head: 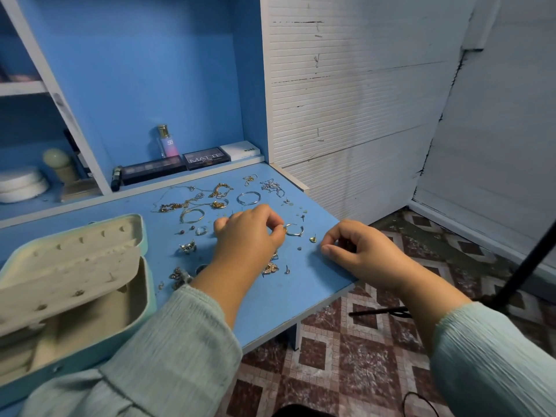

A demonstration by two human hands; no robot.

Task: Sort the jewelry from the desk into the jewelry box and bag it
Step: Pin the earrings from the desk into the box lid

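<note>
the blue desk (270,299) is the landmark here, with a blue shelf back rising behind it. at the desk's left end sits the open jewelry box (90,284), pale mint outside and cream inside, its lid standing up on the far side and a perforated cream insert tilted across the opening. along the desk's back ledge lie a dark eyeshadow palette (153,170), a box marked matte (207,158) and a white box (240,150), with a small perfume bottle (167,142) upright behind them.

the left hand (246,236) is over the middle of the desk, its fingers curled and its fingertips pinching one end of a silver hoop earring (295,230) that lies on the desktop. the right hand (358,248) rests near the desk's right edge, fingers loosely curled under; i cannot tell whether it holds anything.

the loose jewelry is spread over the desk's middle and far part: a silver bangle (248,198), tangled gold chains (221,190), a silver chain (272,186) nearest the far right corner, a gold bangle (192,216), a butterfly piece (188,247) just left of the left wrist, and a gold stud (313,239) between the two hands.
</note>
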